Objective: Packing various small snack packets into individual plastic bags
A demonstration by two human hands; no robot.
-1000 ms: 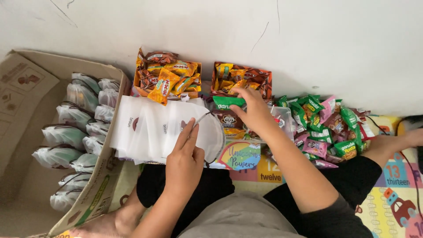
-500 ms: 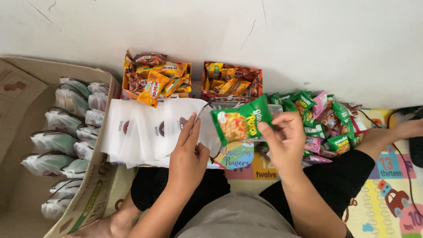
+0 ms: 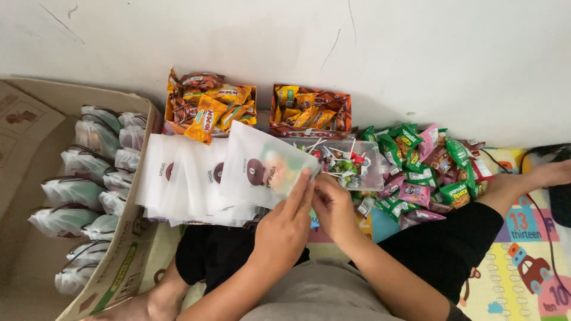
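matt translucent pouch (image 3: 262,166), glossy foil snack packets (image 3: 428,169), clear plastic tub (image 3: 351,163)

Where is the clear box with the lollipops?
In the head view, the clear box of lollipops sits on the floor just right of centre, in front of the brown snack carton, left of the green and pink packet pile, beyond the right hand.

A white pouch (image 3: 262,166) with a brown round mark is being shown at the frame's centre, green and orange tinting through it. Orange and brown wrappers (image 3: 208,107) are being displayed at upper centre, green and pink packets (image 3: 428,166) at right, over a pastel numbered mat (image 3: 523,261).
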